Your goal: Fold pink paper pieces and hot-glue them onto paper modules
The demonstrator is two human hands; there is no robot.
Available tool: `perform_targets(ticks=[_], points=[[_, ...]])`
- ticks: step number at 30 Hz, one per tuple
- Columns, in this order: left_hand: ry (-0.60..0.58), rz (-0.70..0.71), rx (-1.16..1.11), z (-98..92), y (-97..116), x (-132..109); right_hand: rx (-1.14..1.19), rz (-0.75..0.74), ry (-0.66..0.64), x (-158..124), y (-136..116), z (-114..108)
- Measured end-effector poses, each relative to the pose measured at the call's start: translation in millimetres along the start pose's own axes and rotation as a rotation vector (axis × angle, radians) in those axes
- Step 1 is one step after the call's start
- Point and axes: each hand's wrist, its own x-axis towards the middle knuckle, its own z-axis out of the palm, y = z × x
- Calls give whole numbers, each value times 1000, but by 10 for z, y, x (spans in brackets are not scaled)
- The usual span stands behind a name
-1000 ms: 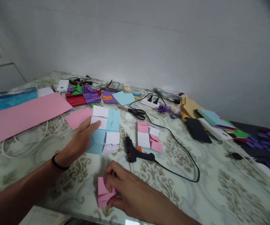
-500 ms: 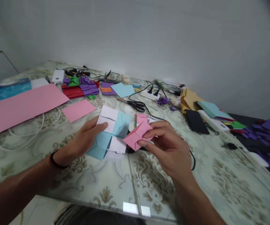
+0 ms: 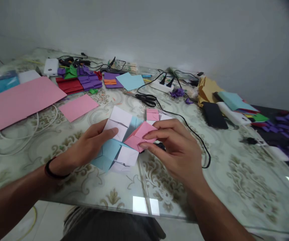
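My left hand (image 3: 93,140) grips a folded paper piece (image 3: 109,147) made of white and light blue squares joined in a checker pattern. Its thumb lies on the upper white square. Between the thumb and fingers of my right hand (image 3: 177,145) is a folded pink paper (image 3: 138,135), creased and pointed at its left end. The pink tip overlaps the blue square at the upper right; whether it is tucked into a fold cannot be told. Behind the right fingers lie more pink and white folded papers (image 3: 152,114) on the table.
Scissors (image 3: 146,99) and a black cable lie beyond my hands, near a white power strip (image 3: 162,86). Pink sheets (image 3: 78,107) and a white cable are on the left. A black phone (image 3: 214,114) and stacked coloured papers (image 3: 237,101) stand at right.
My right hand has brought the pink paper left, from beside the white and blue piece onto its upper right part. The camera view has tilted down slightly.
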Motion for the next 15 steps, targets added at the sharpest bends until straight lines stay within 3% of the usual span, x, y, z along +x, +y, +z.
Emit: perform_targets(ticks=[15], points=[[-36, 6, 6, 2, 7, -20, -78, -43, -37, -6, -6, 34]])
